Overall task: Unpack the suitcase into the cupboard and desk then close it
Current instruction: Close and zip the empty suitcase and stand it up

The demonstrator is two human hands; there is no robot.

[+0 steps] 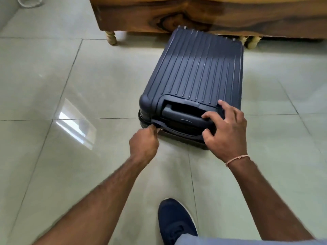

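**Closed navy case on tile, both hands at its near end**

Glossy pale-green floor tiles (pixel 53 82) filled most of the view, w/ thin dark grout lines and a bright window glare patch at left-centre. Wide bare floor lay left of the case and a narrower strip to its right. Across the top ran a dark-grained, polished wooden furniture piece (pixel 203 13) on turned cream-coloured legs (pixel 111 37); the case's far end sat just beside or slightly under its lower edge, can't tell which.

The navy-blue hard-shell ribbed suitcase (pixel 196 68) lay flat on the floor, lid shut, long raised ribs running away from the person, corners rounded, matte plastic finish. At its near end a recessed pocket held the dark moulded carry handle (pixel 184 115).

Left hand (pixel 144 142) was curled tight, thumb & fingers pinching the small metal zipper pull (pixel 160 129) at the near-left corner of the seam. Right hand (pixel 224 128) rested on the near-right end of the case, fingers spread and bent over the handle's right end, thumb down on the front edge; a thin pinkish thread bracelet (pixel 238 159) circled that wrist.

A dark-blue lace-up sneaker w/ white sole (pixel 175 221) stood on the tile below, near the bottom edge.
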